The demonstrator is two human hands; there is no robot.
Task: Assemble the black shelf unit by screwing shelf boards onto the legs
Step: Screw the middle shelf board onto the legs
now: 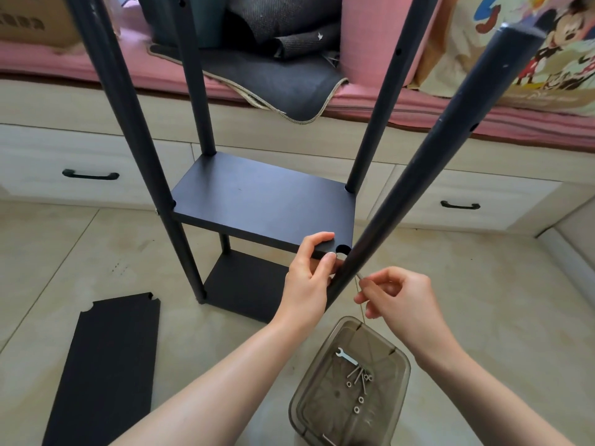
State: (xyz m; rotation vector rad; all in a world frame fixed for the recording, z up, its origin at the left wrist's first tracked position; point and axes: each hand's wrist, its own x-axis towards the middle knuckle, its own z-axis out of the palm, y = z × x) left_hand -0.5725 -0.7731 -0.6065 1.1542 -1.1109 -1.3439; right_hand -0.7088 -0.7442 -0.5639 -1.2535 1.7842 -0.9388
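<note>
The black shelf unit stands on the floor with a bottom board [244,291] and a middle shelf board [257,201] between dark legs. My left hand [310,272] grips the middle board's near right corner, beside its round notch. The near right leg [428,162] leans away from that notch, tilted to the upper right. My right hand [399,300] pinches a thin metal screw [360,276] whose tip meets the leg just below the board. A loose black shelf board [106,365] lies flat on the floor at the lower left.
A smoky plastic box [396,397] near my arms holds a small wrench [347,356], several screws and washers. Behind the unit runs a cream drawer bench [90,149] with black handles, topped by pink cushions, a dark mat and a cartoon blanket. Tiled floor lies around.
</note>
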